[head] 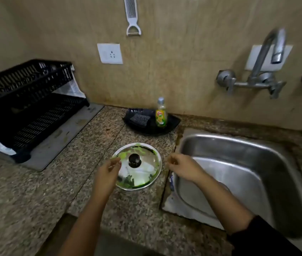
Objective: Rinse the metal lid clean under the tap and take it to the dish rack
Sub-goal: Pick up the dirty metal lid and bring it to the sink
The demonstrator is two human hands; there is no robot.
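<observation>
A round metal lid [146, 170] with a black knob lies flat on the granite counter, smeared with green residue. My left hand [107, 172] hovers at the lid's left edge, fingers loosely curled, holding nothing. Just right of the lid, my right hand [180, 167] hangs over the sink's left rim, also loosely curled with nothing in it. The tap [268, 58] juts from the wall at the upper right, with no water running. A black two-tier dish rack [28, 100] stands at the far left on a grey mat.
The steel sink [238, 174] fills the right side. A black tray [172, 124] by the wall carries a scrub pad [140, 119] and a dish soap bottle [161, 113]. A white grater [132, 15] and a wall socket [110, 53] are on the wall.
</observation>
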